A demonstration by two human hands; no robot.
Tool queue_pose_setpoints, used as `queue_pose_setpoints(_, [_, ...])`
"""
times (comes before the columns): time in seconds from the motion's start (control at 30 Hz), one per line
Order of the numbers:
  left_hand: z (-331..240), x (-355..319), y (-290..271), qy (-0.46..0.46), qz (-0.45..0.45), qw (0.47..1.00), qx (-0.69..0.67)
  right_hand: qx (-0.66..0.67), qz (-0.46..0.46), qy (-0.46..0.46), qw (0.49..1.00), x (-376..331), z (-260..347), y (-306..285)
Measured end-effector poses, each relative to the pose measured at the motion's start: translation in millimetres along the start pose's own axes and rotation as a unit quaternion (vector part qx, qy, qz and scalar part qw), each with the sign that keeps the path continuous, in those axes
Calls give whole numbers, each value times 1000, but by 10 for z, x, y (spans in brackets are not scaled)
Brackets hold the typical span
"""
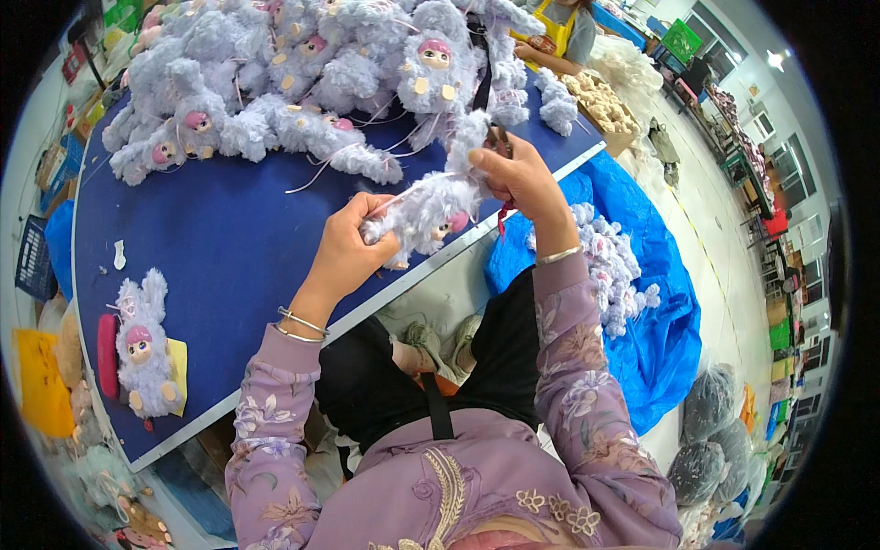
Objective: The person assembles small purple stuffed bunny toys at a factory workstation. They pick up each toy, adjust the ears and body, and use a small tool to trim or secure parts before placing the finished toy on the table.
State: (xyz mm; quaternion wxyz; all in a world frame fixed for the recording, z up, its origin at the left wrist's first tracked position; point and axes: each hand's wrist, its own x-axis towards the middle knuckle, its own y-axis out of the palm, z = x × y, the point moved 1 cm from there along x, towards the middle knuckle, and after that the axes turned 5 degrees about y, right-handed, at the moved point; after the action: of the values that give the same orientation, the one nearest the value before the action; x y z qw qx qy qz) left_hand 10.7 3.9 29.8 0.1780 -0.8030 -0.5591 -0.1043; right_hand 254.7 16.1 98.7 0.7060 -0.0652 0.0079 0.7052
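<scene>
A fluffy lavender plush doll (438, 213) with a pink-haired face is stretched between my hands above the table's front edge. My left hand (356, 240) is closed on its left end, thumb and fingers pinching the fur. At the doll's other end, my right hand (530, 180) is closed round a small dark metal tool (498, 140), with something red (502, 218) hanging below the fingers. Whether this tool is a pair of snips I cannot make out. A black strap (482, 69) runs down toward that hand.
Many similar dolls (275, 73) are heaped along the far side of the blue table (229, 220). One doll (142, 348) lies at left beside a red case (107, 356). Lavender pieces (605, 266) fill a blue sheet (660, 367) at right. Another person (559, 37) sits across.
</scene>
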Motion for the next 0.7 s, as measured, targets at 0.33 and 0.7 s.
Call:
queue_pose_setpoints(0.33, [93,9,-39,-24,19,996,-82,-33,-35,-85,995,-9,184,58])
queue_pose_setpoints(0.7, [128,27,-50,-37,-11,978,-205,137,-52,-55,988,-7,400,91])
